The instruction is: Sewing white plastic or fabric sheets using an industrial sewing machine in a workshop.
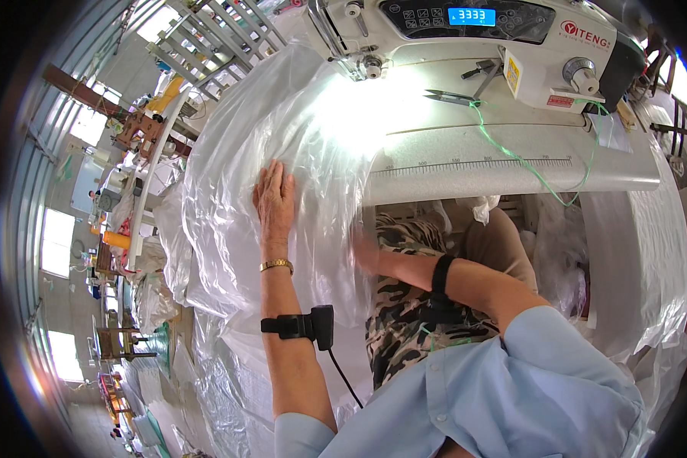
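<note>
My left hand (pixel 275 194) lies flat on a large sheet of clear plastic film (pixel 229 160), its fingers stretched forward and holding nothing. The film spreads over the left side of the sewing machine table and hangs down toward my lap. My right hand (pixel 365 253) is at the film's right edge, partly behind the film and blurred, so its fingers do not show. Beyond both hands stands a white sewing machine (pixel 466 46), its lamp shining brightly on the film below the needle area.
Small thread snips (pixel 452 98) lie on the machine bed, with a green thread (pixel 511 159) trailing over the table edge. A printed ruler (pixel 473 166) runs along that front edge. More plastic film (pixel 649 252) hangs at the right. A metal rack (pixel 206 46) stands at the far left.
</note>
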Tool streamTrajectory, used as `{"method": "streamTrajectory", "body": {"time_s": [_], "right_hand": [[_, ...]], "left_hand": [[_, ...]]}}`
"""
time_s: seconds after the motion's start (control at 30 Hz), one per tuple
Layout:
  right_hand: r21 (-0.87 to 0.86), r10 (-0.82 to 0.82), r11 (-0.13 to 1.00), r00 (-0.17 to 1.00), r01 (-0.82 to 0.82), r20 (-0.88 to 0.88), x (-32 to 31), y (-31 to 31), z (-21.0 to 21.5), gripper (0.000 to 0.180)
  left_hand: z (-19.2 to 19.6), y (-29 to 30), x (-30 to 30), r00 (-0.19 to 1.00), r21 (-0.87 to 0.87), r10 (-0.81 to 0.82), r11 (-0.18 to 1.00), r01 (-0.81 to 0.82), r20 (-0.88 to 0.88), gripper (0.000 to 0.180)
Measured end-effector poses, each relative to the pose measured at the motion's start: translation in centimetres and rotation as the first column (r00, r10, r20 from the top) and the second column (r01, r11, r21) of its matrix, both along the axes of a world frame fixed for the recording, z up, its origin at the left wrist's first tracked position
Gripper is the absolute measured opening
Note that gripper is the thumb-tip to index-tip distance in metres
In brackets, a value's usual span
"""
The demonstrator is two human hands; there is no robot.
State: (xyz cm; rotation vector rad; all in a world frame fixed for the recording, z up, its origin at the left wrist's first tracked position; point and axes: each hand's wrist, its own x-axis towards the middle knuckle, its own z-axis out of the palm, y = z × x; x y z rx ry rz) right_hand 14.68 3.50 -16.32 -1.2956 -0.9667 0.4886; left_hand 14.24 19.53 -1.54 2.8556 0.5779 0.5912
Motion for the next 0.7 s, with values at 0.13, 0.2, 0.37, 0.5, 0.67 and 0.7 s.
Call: {"method": "streamTrajectory", "body": {"time_s": [0.13, 0.2, 0.37, 0.5, 0.67, 0.7], "right_hand": [[-0.145, -0.078, 0.984, 0.984, 0.102, 0.159, 1.5, -5.3, -0.7, 0.023], [-0.367, -0.063, 0.924, 0.989, 0.109, 0.135, 1.0, -9.0, 1.0, 0.024], [-0.117, 0.404, 0.906, 0.914, -0.406, -0.043, -3.6, -18.3, 10.5, 0.031], [-0.041, 0.437, 0.879, 0.836, -0.476, -0.334, -4.2, -21.9, 13.8, 0.035], [-0.107, 0.270, 0.891, 0.704, -0.442, -0.656, -5.3, -21.1, 10.4, 0.033], [-0.096, 0.275, 0.891, 0.697, -0.443, -0.662, -5.4, -21.0, 9.7, 0.033]], "left_hand": [[-0.2, 0.3, 0.0, 1.000, -0.010, -0.009, 1.000, 0.009, 0.011, 0.050], [-0.1, 0.3, 0.0, 1.000, -0.001, -0.016, 1.000, 0.016, -0.001, 0.050], [0.3, -0.3, -0.3, 1.000, -0.024, -0.021, 0.999, 0.021, 0.015, 0.051], [0.2, -0.1, -0.5, 1.000, -0.010, -0.028, 1.000, 0.028, 0.014, 0.051], [1.8, -1.2, -0.8, 0.999, -0.024, -0.040, 0.999, 0.039, -0.032, 0.048], [2.6, -2.2, -1.3, 0.992, -0.028, -0.003, 1.000, -0.001, -0.123, 0.045]]}}
